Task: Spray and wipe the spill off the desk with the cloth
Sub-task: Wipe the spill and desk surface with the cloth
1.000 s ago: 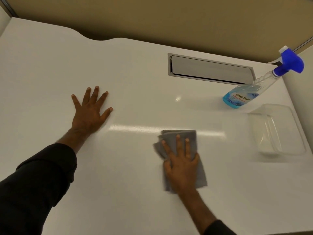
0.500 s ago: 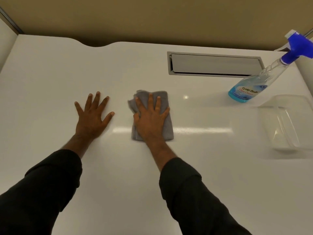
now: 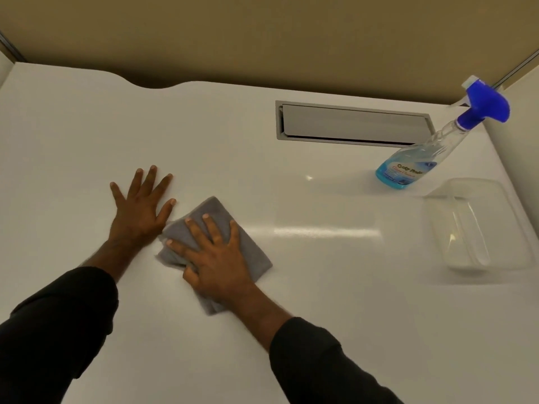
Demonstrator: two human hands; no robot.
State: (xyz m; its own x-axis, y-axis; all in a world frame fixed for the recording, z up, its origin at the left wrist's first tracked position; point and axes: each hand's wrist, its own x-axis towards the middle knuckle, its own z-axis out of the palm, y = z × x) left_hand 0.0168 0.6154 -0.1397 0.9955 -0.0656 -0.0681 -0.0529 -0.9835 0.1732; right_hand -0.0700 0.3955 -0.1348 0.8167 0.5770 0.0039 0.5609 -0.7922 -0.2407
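Note:
A folded grey cloth (image 3: 252, 255) lies on the white desk (image 3: 320, 301) in the middle, turned at an angle. My right hand (image 3: 215, 258) presses flat on it with the fingers spread. Flat on the bare desk just left of the cloth rests my left hand (image 3: 140, 205), fingers apart, its thumb close to the cloth's corner. A clear spray bottle (image 3: 420, 158) with blue liquid and a blue trigger head stands at the far right. No spill shows on the glossy surface.
A clear plastic container (image 3: 478, 225) sits at the right, in front of the bottle. A grey cable flap (image 3: 353, 123) is set into the desk at the back. Beige partition walls close the back and right sides.
My right hand has slid the cloth from the right of the desk to the far left, then back toward me, turning it. The left hand has stayed planted.

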